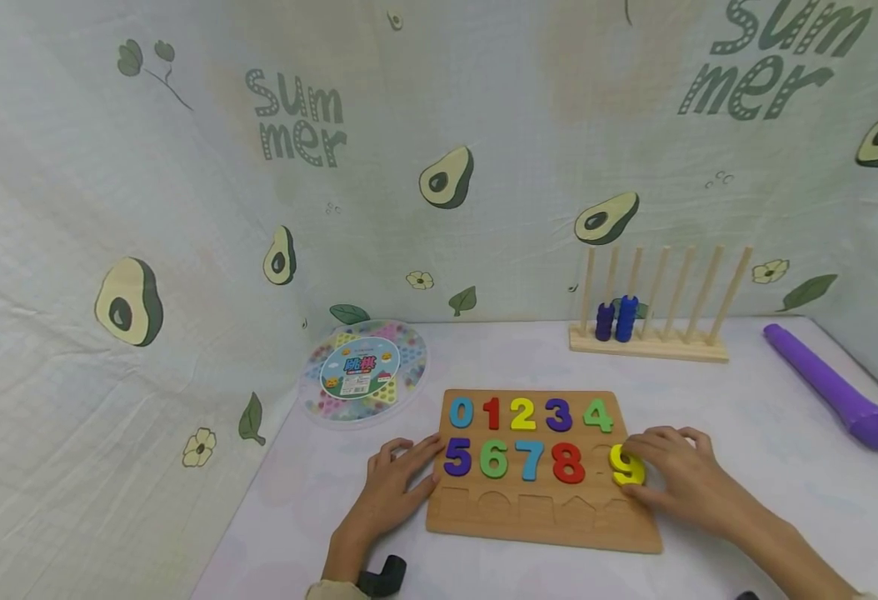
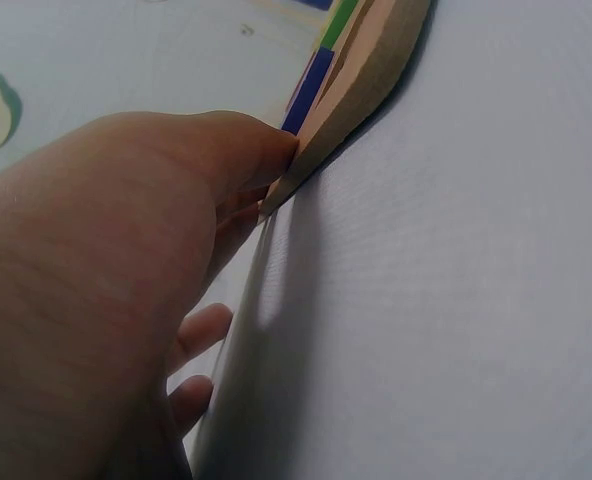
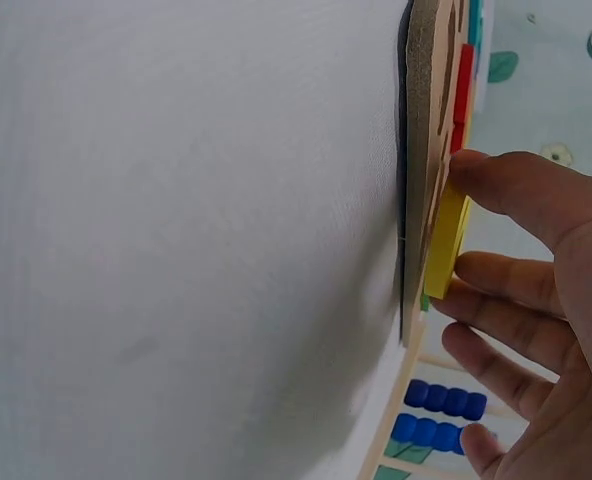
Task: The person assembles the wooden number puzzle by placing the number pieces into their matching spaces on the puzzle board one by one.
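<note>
A wooden number puzzle board [image 1: 544,542] lies on the table, with colored digits 0 to 8 in its two upper rows. My right hand [image 1: 682,479] pinches the yellow number 9 [image 1: 626,465] between thumb and fingers at the board's right edge. The 9 sits off its recess, just right of the hollow beside the red 8 [image 1: 568,463]. In the right wrist view the yellow 9 [image 3: 446,240] lies against the board's face. At the left edge, my left hand [image 1: 394,492] touches the board with thumb and fingertips, its other fingers loosely extended.
Behind the board, to the left, lies a round clear-cased board game [image 1: 364,408]. A wooden peg rack [image 1: 649,348] with dark blue and blue beads stands at the back right. Farther right is a purple tapered object [image 1: 836,387]. A printed cloth [image 1: 514,275] hangs behind the table.
</note>
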The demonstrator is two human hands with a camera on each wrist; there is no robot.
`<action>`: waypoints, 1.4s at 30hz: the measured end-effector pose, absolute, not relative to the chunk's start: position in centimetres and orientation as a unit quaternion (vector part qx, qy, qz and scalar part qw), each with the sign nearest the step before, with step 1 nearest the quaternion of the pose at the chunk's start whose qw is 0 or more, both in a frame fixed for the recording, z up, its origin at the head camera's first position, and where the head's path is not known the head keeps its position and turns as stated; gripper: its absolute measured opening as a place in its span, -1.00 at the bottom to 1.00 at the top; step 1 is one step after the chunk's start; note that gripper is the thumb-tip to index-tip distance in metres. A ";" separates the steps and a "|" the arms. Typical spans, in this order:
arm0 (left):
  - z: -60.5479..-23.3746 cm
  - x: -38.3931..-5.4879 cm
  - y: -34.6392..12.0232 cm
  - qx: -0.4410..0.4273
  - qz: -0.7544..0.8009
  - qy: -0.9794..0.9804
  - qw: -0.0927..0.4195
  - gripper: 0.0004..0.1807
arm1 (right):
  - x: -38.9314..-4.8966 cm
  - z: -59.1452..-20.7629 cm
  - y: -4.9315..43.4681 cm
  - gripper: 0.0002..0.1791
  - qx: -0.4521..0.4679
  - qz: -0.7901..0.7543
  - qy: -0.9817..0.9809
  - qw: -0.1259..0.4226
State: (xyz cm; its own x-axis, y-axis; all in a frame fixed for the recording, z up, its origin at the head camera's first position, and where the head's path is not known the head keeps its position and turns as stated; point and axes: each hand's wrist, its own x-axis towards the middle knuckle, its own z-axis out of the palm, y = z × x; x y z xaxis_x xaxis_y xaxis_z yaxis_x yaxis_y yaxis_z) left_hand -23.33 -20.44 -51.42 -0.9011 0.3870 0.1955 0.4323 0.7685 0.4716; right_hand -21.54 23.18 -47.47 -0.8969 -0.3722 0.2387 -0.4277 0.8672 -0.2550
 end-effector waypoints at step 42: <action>-51.3 -23.4 -20.4 -0.217 -0.257 -0.941 0.044 -0.45 | -22.5 -48.0 22.0 -0.48 0.225 0.165 -0.956 0.092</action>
